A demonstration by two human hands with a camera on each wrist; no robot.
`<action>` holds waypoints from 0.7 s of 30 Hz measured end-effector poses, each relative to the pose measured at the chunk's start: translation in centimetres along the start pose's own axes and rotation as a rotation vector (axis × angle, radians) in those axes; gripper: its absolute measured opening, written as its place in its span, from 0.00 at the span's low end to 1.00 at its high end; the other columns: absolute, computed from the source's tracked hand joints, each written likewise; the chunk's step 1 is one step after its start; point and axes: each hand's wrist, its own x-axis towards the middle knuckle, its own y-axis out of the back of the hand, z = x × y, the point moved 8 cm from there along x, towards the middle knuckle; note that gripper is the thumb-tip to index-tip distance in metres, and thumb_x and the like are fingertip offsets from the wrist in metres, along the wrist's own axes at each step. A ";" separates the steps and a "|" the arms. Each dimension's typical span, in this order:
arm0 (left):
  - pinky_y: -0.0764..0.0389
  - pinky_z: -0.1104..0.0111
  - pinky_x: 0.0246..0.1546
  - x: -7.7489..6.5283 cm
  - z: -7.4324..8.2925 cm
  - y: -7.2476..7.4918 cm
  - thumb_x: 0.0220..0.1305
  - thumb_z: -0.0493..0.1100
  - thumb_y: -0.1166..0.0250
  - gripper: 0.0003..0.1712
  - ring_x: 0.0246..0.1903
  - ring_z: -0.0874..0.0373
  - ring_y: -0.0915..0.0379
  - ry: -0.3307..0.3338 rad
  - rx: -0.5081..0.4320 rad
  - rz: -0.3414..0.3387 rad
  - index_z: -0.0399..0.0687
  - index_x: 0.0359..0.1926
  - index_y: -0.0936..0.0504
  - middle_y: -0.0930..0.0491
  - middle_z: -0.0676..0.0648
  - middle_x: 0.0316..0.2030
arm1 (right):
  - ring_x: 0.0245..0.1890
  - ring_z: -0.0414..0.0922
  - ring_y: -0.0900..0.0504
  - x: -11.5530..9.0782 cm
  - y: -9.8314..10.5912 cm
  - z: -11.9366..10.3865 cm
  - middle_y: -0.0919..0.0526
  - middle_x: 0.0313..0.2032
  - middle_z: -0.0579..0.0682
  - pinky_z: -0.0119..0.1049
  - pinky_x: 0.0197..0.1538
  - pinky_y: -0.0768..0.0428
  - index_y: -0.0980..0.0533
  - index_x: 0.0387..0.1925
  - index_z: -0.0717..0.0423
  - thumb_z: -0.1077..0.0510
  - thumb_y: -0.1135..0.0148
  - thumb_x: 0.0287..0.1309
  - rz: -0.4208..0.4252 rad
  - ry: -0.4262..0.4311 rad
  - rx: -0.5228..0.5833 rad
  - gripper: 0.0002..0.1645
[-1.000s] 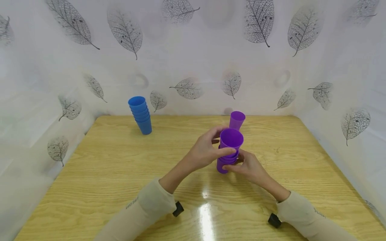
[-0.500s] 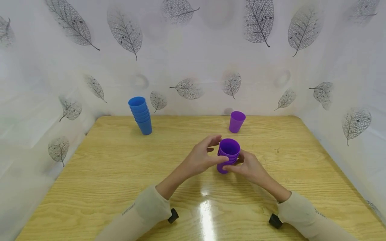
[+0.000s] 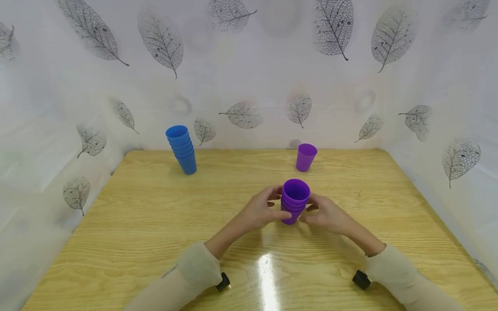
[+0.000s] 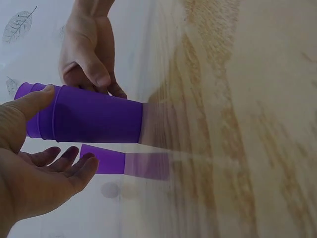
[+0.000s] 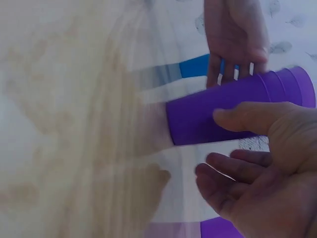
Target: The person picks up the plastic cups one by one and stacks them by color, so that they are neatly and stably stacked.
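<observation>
A stack of several nested purple cups [image 3: 293, 203] stands upright on the table between both hands. My left hand [image 3: 258, 209] is at its left side, the thumb overlapping the cups. In the left wrist view, that thumb lies along the stack [image 4: 99, 116] near the rims, while the loosely bent fingers [image 4: 81, 171] show a gap to it. On the right side, my right hand [image 3: 330, 216] is spread beside the stack, thumb and fingers apart. The right wrist view shows its thumb [image 5: 237, 116] across the stack and its fingers [image 5: 228, 178] away from it.
A single purple cup [image 3: 306, 157] stands behind the stack near the table's back edge. Farther left is a tall stack of blue cups [image 3: 182, 149]. Leaf-patterned curtain [image 3: 249, 77] encloses the back and sides of the wooden table [image 3: 155, 207].
The upper purple cup in my left hand has come down into the stack. My left hand has since slid lower along the cups, and my right hand has loosened and drawn slightly right.
</observation>
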 end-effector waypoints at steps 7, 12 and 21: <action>0.22 0.57 0.64 0.3 -0.8 -0.7 0.59 0.36 0.22 0.44 0.63 0.46 0.27 0.027 -0.026 -0.005 0.38 0.73 0.33 0.24 0.41 0.65 | 0.58 0.60 0.19 0.1 1.8 1.1 0.17 0.57 0.61 0.43 0.55 0.15 0.28 0.66 0.69 0.67 0.31 0.63 -0.037 -0.041 0.013 0.30; 0.20 0.60 0.61 0.6 -1.4 -1.1 0.58 0.36 0.22 0.45 0.61 0.45 0.25 0.054 -0.041 -0.003 0.38 0.73 0.33 0.25 0.41 0.65 | 0.59 0.61 0.20 0.6 3.3 1.9 0.20 0.60 0.65 0.40 0.55 0.15 0.29 0.67 0.71 0.65 0.33 0.66 -0.026 -0.083 0.013 0.30; 0.17 0.64 0.55 1.1 -1.9 -1.7 0.55 0.36 0.19 0.43 0.56 0.48 0.21 0.045 -0.015 0.031 0.37 0.69 0.29 0.20 0.41 0.57 | 0.60 0.63 0.21 1.6 7.4 3.8 0.22 0.62 0.69 0.50 0.59 0.17 0.32 0.68 0.74 0.60 0.36 0.72 0.076 -0.168 -0.083 0.31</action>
